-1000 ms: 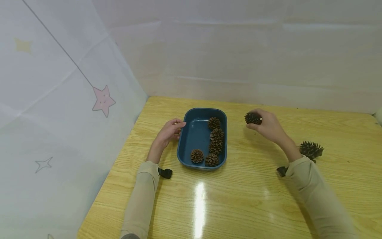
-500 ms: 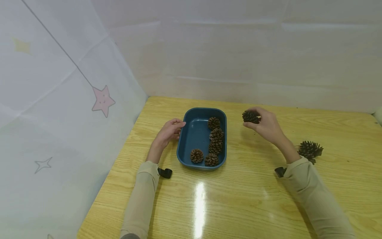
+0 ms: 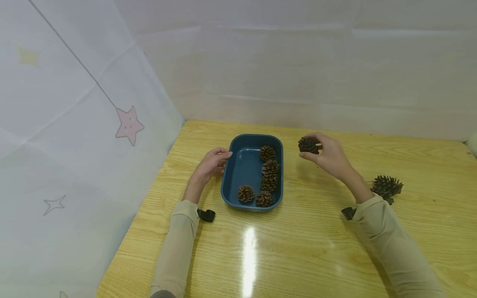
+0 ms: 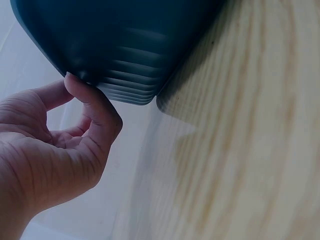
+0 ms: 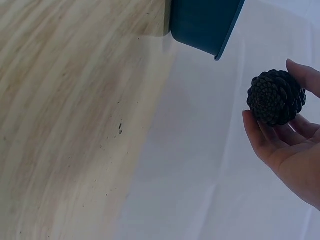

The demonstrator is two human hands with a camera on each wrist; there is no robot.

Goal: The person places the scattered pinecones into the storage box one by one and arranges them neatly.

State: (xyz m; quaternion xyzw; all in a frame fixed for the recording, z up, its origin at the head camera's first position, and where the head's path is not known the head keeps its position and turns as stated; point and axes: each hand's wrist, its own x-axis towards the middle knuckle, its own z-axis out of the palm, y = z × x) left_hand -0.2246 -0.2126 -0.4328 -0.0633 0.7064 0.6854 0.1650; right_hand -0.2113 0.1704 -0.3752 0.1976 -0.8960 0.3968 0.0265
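Observation:
A dark brown pine cone (image 3: 307,145) is gripped between the thumb and fingers of my right hand (image 3: 331,158), raised over the table to the right of a dark blue plastic tub (image 3: 242,169). In the right wrist view the pine cone (image 5: 272,97) sits at the fingertips, its scaly round face showing. My left hand (image 3: 210,166) holds the tub's left side, thumb at the rim and the other fingers bent against the outside. The left wrist view has the thumb (image 4: 95,107) right at the tub's edge. Inside the tub, several pine cones (image 3: 270,182) line the right side and near end.
Another, spikier pine cone (image 3: 387,188) lies on the wooden table (image 3: 298,248), beside the right forearm. A white cloth (image 3: 261,74) hangs behind the table, and a cloth printed with stars (image 3: 67,165) covers the left side. Small dark crumbs (image 5: 120,127) dot the tabletop.
My right hand has moved slightly left toward the tub, carrying the pine cone. The left hand and tub have stayed in place.

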